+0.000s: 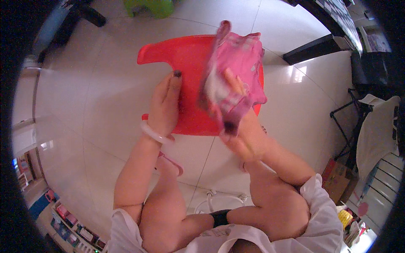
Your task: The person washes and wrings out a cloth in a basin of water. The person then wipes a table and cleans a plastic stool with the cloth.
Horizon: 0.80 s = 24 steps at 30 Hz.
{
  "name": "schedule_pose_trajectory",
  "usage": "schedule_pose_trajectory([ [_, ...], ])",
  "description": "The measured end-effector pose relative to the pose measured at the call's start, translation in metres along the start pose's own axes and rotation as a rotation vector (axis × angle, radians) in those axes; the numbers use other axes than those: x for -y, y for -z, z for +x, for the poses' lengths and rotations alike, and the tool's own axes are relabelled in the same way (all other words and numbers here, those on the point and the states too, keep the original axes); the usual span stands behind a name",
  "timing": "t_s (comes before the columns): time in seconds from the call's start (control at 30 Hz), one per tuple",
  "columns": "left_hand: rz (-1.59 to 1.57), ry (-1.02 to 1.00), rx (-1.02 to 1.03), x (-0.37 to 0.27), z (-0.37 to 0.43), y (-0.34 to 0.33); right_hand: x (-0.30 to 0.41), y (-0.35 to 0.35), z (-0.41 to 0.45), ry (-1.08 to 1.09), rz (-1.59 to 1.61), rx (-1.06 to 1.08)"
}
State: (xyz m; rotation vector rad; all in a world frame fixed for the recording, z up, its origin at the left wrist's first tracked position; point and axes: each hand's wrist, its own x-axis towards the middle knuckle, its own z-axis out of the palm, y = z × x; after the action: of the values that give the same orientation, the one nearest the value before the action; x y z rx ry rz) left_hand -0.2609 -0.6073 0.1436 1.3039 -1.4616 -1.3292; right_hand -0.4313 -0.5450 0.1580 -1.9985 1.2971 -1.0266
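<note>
A red plastic stool point(193, 60) stands on the floor before me. My left hand point(166, 101), with a pale bangle at the wrist, lies along the stool's left side. Its fingers are close together, and I cannot tell whether they grip the edge. Over the stool's right half is a crumpled pink cloth point(240, 57) with white patches, perhaps a garment, blurred by motion. My right hand point(234, 83) holds this cloth. Its fingers show against the pink, while folds cover much of the palm.
A green plastic stool point(152, 7) stands on the tiled floor point(110, 79) beyond. Dark table legs point(311, 49) rise at the upper right. On the right are a black folding frame point(343, 123) and a cardboard box point(338, 178). A shelf unit point(74, 229) holding several small items is at lower left.
</note>
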Motion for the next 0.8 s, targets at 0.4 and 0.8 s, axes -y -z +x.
schedule_pose_trajectory([
  [0.4, -0.152, -0.021, 0.107, 0.000, -0.008, -0.011, -0.003, 0.021, 0.009, 0.267, -0.385, -0.020],
  [0.8, 0.353, -0.273, -0.091, 0.012, -0.019, -0.036, -0.021, -0.034, -0.018, -0.029, -0.539, -0.038],
])
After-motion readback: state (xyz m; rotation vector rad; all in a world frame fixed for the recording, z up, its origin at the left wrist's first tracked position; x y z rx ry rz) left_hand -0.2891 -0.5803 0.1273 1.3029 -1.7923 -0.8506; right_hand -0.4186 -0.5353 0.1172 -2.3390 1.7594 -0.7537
